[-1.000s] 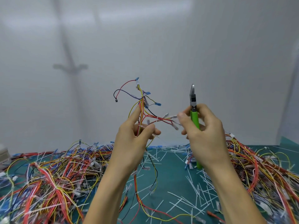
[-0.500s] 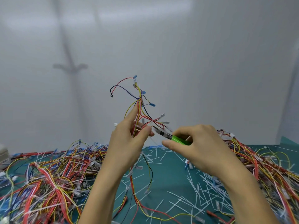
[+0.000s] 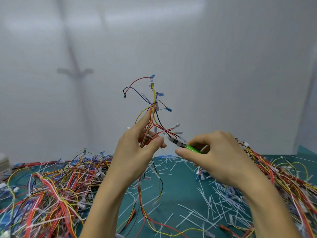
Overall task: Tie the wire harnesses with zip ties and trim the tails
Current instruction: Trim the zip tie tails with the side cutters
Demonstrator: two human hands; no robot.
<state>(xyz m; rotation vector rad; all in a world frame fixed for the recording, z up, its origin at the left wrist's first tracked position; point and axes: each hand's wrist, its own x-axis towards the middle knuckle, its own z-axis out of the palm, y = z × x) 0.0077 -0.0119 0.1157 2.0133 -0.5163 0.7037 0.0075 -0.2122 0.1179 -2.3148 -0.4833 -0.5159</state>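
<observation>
The cutters (image 3: 178, 142) are now tipped down from upright and brought across, so that their nose is pointed at the wire harness (image 3: 153, 115), just beside the left thumb. The harness is held up in the air above the table, its upper branches standing free and its lower wires hanging to the mat. It is judged light and floppy, so it is best gripped right at the zip tie (image 3: 148, 136), where the bundle is stiffest. There it is pinched by the left hand (image 3: 137, 152) between thumb and fingers, the forefinger laid up along the wires. The green handles are clasped by the right hand (image 3: 217, 157); whether the blades are parted cannot be told. The tie's tail is judged thin and springy, and the wire insulation easily nicked. Cut tails (image 3: 214, 194) are scattered on the green mat (image 3: 173, 184), with heaps of harnesses (image 3: 60, 186) at either side.
</observation>
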